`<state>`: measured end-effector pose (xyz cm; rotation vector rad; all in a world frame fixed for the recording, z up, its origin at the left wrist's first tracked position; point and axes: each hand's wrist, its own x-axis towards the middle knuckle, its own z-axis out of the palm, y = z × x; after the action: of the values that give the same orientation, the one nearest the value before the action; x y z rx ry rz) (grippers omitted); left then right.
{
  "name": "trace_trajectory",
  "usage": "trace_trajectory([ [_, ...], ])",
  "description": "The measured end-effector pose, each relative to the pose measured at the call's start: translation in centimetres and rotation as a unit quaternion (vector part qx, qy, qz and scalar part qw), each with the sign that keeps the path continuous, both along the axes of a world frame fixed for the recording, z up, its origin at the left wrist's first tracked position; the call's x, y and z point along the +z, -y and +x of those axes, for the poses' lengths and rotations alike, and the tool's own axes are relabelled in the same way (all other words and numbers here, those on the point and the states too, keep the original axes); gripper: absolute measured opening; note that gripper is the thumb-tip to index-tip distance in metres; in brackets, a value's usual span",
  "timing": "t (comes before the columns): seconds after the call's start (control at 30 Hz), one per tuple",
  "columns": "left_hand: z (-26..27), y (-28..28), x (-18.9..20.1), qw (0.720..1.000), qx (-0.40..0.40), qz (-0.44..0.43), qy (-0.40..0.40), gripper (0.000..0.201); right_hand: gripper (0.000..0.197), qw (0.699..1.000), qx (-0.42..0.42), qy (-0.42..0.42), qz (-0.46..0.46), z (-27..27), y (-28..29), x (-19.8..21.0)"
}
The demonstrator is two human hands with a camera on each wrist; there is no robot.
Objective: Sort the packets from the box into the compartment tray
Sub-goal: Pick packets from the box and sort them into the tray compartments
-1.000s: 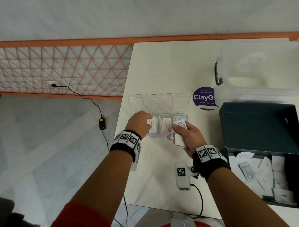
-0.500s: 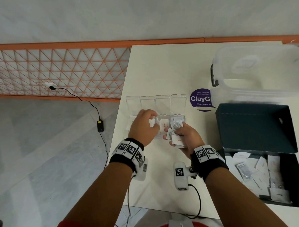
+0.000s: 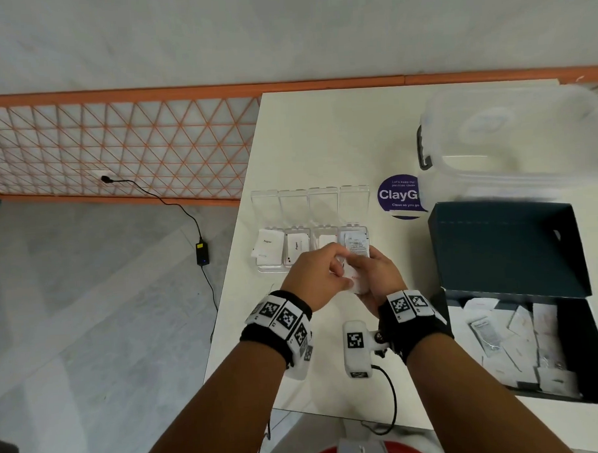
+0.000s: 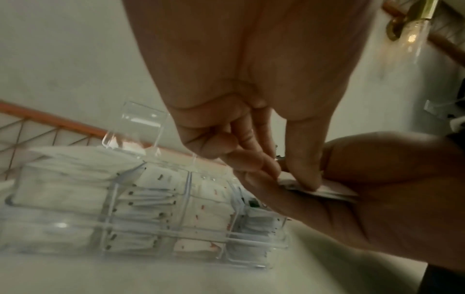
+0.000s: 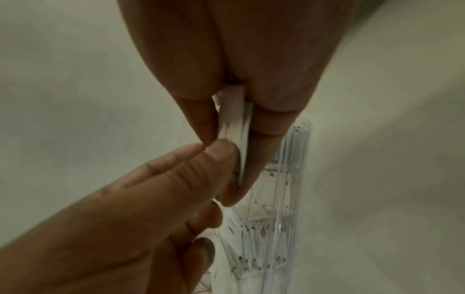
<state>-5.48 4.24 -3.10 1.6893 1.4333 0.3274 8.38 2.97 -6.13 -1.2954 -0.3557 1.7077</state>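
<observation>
My right hand (image 3: 368,274) grips a small stack of white packets (image 3: 357,254) just in front of the clear compartment tray (image 3: 268,270). My left hand (image 3: 322,276) meets it, thumb and fingers pinching a packet (image 4: 319,192) of that stack. From the right wrist the stack (image 5: 234,127) shows edge-on between the right thumb and fingers, with the left thumb pressed on it. The tray's compartments hold white packets, and its lids stand open at the back. The dark box (image 3: 591,367) at the right holds several more loose packets (image 3: 515,340).
A big clear lidded tub (image 3: 513,141) stands at the back right behind the box's raised flap (image 3: 507,248). A purple round sticker (image 3: 397,196) lies beside the tray. The table's left edge runs close to the tray. A charger and cable lie on the floor.
My left hand has left the tray's left compartments and come right to meet the right hand at the packet stack. The head camera has tilted slightly.
</observation>
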Motion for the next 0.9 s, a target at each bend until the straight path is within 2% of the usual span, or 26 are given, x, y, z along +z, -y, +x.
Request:
trace_trajectory([
  [0.17, 1.7, 0.6, -0.5, 0.998, 0.045, 0.049, -0.011, 0.044, 0.028, 0.999, -0.03, -0.034, 0.007, 0.0, -0.4, 0.0],
  [0.27, 1.6, 0.1, -0.9, 0.992, 0.127, 0.013, 0.014, 0.041, 0.029, 0.997, -0.049, -0.062, 0.002, 0.1, -0.7, -0.1],
  [0.37, 0.6, -0.7, -1.3, 0.985, 0.168, -0.031, 0.035, 0.038, 0.028, 0.997, -0.051, -0.064, 0.0, 0.4, -0.7, -0.2],
  [0.53, -1.0, -2.4, -1.1, 0.984, 0.169, -0.034, 0.05, 0.019, 0.026, 0.995, -0.056, -0.081, -0.003, 0.8, -0.5, -0.3],
  [0.63, -1.9, -4.1, -0.5, 0.983, 0.179, -0.011, 0.038, 0.023, 0.025, 0.994, -0.068, -0.084, -0.003, 1.4, -0.4, -0.3],
  [0.7, -2.3, -5.2, -0.2, 0.985, 0.172, 0.005, 0.016, 0.027, 0.024, 0.994, -0.071, -0.08, -0.013, 1.9, -0.4, -0.4],
  [0.83, -2.0, -6.7, -0.3, 0.992, 0.115, 0.02, -0.053, 0.014, 0.032, 0.994, -0.069, -0.071, -0.034, 2.7, -0.4, -0.7],
  [0.9, -1.6, -7.1, -0.8, 0.993, 0.089, 0.016, -0.079, 0.017, 0.039, 0.993, -0.071, -0.084, -0.034, 2.9, -0.4, -0.8],
])
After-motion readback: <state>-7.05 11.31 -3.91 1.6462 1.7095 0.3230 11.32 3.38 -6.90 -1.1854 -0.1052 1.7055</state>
